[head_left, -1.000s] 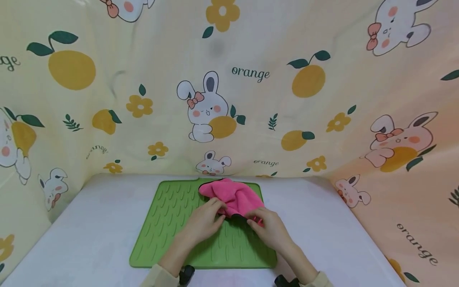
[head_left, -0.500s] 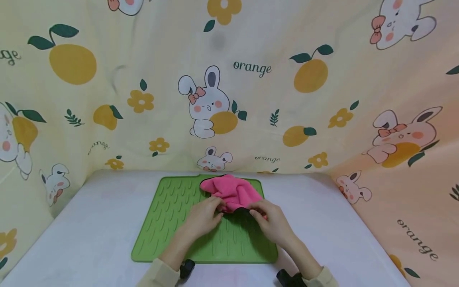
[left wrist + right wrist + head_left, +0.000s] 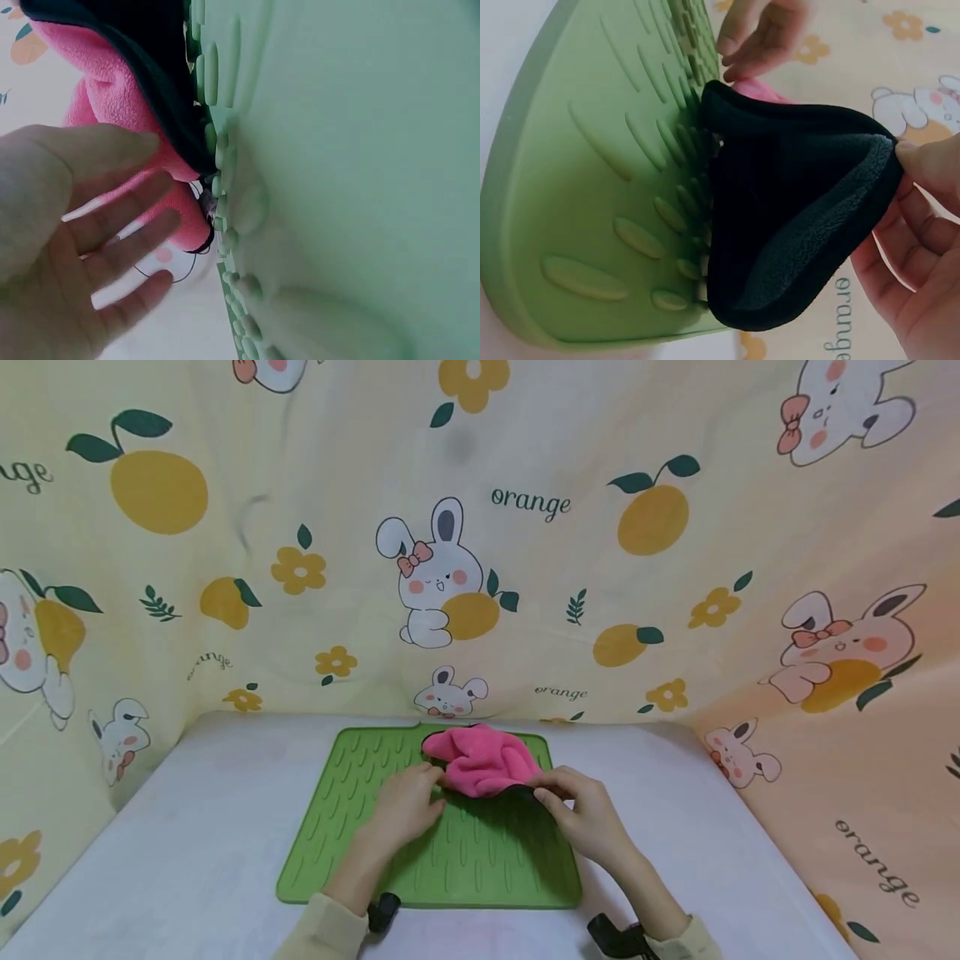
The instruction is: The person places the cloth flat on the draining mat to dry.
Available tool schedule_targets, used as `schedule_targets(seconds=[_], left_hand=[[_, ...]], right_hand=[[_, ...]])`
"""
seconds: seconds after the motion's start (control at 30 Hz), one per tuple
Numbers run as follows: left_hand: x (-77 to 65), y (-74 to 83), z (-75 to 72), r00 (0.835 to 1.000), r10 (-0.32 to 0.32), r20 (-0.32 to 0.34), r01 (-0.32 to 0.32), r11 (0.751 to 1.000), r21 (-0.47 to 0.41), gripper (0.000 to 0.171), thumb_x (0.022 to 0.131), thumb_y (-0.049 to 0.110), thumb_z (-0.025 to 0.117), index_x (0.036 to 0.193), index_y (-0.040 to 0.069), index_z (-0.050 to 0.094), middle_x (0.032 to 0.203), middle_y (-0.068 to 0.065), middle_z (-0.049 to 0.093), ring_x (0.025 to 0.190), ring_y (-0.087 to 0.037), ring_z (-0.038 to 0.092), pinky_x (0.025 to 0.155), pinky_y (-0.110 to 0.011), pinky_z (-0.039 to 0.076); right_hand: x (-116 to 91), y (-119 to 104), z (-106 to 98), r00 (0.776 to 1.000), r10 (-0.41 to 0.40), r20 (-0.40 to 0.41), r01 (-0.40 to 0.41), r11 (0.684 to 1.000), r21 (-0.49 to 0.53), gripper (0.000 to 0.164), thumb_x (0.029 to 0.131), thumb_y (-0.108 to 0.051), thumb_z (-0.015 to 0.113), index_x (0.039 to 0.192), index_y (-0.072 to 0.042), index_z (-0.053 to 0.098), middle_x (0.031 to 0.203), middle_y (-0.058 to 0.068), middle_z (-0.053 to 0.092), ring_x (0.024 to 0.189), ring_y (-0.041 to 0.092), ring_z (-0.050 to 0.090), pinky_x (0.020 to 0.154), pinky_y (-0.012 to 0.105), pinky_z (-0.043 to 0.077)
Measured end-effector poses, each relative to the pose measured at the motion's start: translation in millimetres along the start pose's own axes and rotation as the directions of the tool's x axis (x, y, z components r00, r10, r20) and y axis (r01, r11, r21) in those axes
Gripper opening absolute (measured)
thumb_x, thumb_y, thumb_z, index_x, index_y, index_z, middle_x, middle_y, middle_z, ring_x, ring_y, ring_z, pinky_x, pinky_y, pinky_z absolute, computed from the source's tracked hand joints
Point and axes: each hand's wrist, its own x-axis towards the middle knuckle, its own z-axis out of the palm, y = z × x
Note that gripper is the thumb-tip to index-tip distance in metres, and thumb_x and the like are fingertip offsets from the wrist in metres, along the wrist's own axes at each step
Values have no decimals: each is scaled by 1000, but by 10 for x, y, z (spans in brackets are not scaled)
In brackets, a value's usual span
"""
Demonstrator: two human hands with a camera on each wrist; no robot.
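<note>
Right hand [image 3: 591,814] pinches the black edging [image 3: 832,259] of a pink fleece piece [image 3: 487,760] at one o'clock on a rectangular, nubbed green mat [image 3: 337,847]; left hand [image 3: 403,802], fingers loose, hovers close, contact unclear. Spreading it seems the step, next calling for a left-hand pinch.

Pink cloth [image 3: 487,764] – fleecy, matt; green mat [image 3: 480,864] – rubbery-looking, ridged.

Cloth-screened tabletop booth; kind of building beyond, cannot tell. Creased printed cloth [image 3: 540,577] hangs from nine o'clock through twelve to three: cartoon rabbits [image 3: 442,581], fruit [image 3: 159,493], "orange" lettering [image 3: 531,502]. White table [image 3: 678,827] within, running toward six.
</note>
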Motion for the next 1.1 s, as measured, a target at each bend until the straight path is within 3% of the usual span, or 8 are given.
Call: schedule_targets(seconds=[0.17, 0.47, 0.63, 0.93, 1.1], left_hand=[[-23, -25, 9, 997, -63, 54, 64, 998, -11, 29, 89, 12, 81, 117, 6, 73, 116, -11, 73, 112, -33, 68, 95, -58, 54], [-25, -35, 60, 986, -39, 163, 39, 999, 1, 38, 93, 15, 79, 130, 10, 72, 131, -14, 69, 123, -40, 63, 101, -60, 51], [-18, -17, 58, 987, -34, 155, 34, 999, 0, 36, 93, 15, 78, 129, 11, 74, 127, -17, 69, 120, -41, 63, 99, -60, 52], [-5, -16, 75, 990, -62, 130, 75, 992, -100, 28, 95, 12, 75, 124, 12, 77, 123, -7, 75, 121, -35, 66, 99, -54, 53], [7, -20, 65, 992, -90, 88, 100, 989, -113, 24, 92, 14, 79, 117, 15, 81, 117, -4, 77, 112, -33, 70, 90, -51, 57]], right_hand=[[-5, 14, -22, 1000, 10, 6, -10, 1000, 0, 15, 96, 2, 71, 103, -9, 78, 95, -1, 74, 85, 9, 69, 76, 32, 60], [1, 20, -38, 1000, 19, 10, -19, 1000, 16, 14, 96, 1, 72, 104, -9, 78, 95, 0, 74, 86, 10, 69, 77, 29, 59], [5, 7, -36, 1000, 13, 2, -14, 1000, 24, 15, 96, 1, 72, 104, -9, 78, 96, 1, 75, 87, 12, 70, 78, 29, 59], [5, -23, -58, 1000, 28, 3, -28, 999, 43, 15, 96, 0, 72, 104, -10, 78, 97, -2, 75, 88, 10, 70, 80, 30, 59], [-4, -12, -59, 999, 41, 1, -41, 998, 49, 16, 95, 0, 72, 105, -11, 78, 97, -3, 75, 88, 11, 70, 79, 29, 59]])
